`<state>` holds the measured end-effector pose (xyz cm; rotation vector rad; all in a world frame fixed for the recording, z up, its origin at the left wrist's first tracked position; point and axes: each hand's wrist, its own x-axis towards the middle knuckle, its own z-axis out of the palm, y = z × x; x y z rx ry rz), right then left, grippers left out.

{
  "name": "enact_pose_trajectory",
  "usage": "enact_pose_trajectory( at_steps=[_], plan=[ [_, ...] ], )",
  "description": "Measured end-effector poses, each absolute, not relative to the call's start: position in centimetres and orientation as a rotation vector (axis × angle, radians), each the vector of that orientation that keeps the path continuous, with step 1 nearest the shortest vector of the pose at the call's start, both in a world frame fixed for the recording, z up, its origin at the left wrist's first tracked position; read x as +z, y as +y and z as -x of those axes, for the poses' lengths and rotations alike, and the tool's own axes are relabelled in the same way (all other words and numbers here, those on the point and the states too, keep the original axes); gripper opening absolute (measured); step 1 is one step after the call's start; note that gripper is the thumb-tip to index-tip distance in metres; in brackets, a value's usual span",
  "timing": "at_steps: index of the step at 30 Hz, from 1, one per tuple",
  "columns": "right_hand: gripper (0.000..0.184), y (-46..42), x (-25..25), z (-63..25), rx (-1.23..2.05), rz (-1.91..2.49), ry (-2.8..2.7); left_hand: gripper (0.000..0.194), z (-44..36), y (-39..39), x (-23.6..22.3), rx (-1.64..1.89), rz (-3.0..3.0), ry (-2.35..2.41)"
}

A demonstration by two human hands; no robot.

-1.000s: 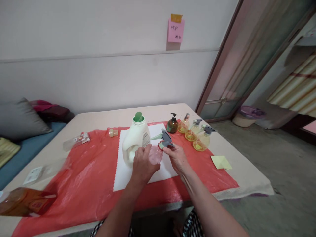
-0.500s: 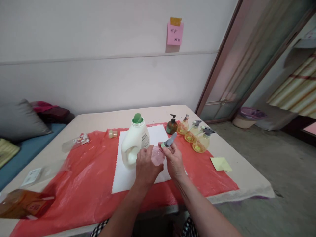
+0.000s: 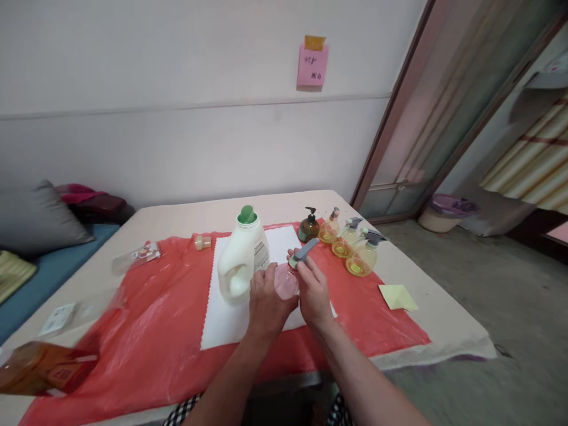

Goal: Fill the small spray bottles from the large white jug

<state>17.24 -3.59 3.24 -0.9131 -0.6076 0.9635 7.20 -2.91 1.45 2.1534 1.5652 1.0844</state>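
Observation:
A clear pinkish round spray bottle [image 3: 286, 281] is held between my two hands over the white cloth. My left hand [image 3: 270, 299] wraps round the bottle's body from the left. At the bottle's neck, the fingers of my right hand [image 3: 313, 284] are closed on the grey spray head [image 3: 305, 251] with its pale green collar. Whether the collar is fully seated on the neck cannot be made out. Just left of my hands stands a large white detergent jug [image 3: 239, 266] with a handle and an open green-rimmed mouth.
At the right stand a brown pump bottle [image 3: 309, 227] and several spray bottles [image 3: 361, 260] with yellow liquid. A yellow paper [image 3: 398, 297] lies near the right edge. On the left are a small beige cap [image 3: 203, 242] and an orange bottle [image 3: 48, 368] on its side. Red plastic sheeting [image 3: 160, 319] covers the table.
The spray head and my right fingers have turned slightly at the bottle's neck. Both hands have shifted a little to the right; the jug and other bottles stay in place.

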Motion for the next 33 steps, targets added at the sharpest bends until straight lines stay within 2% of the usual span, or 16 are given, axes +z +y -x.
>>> enact_pose_trajectory(
  at_steps=[3,8,13,17,21,24,33],
  plan=[
    [0.032,-3.5,3.2,-17.2,0.966,0.946,-0.629,0.073,-7.3,-3.0,1.4,1.093,-2.146,1.565],
    [0.039,-3.5,3.3,-16.7,0.762,1.06,-0.599,0.065,-7.7,-3.3,1.1,1.146,-2.174,1.532],
    [0.037,-4.5,3.5,-17.1,0.841,1.01,-0.723,0.076,-7.6,-3.2,1.1,1.251,-2.156,1.532],
    [0.041,-5.4,4.1,-17.1,0.742,1.118,-0.718,0.069,-7.9,-3.5,1.3,1.376,-2.199,1.512],
    [0.04,-7.0,5.4,-16.6,0.568,1.163,-0.793,0.079,-7.9,-4.2,2.0,1.554,-2.197,1.332],
    [0.039,-8.3,6.0,-16.5,0.556,1.14,-0.97,0.084,-7.4,-4.8,2.9,1.666,-2.157,1.226],
    [0.053,-9.0,7.9,-13.3,0.261,1.358,-1.024,0.069,-6.4,-5.3,3.4,1.874,-2.053,1.22]
  ],
)
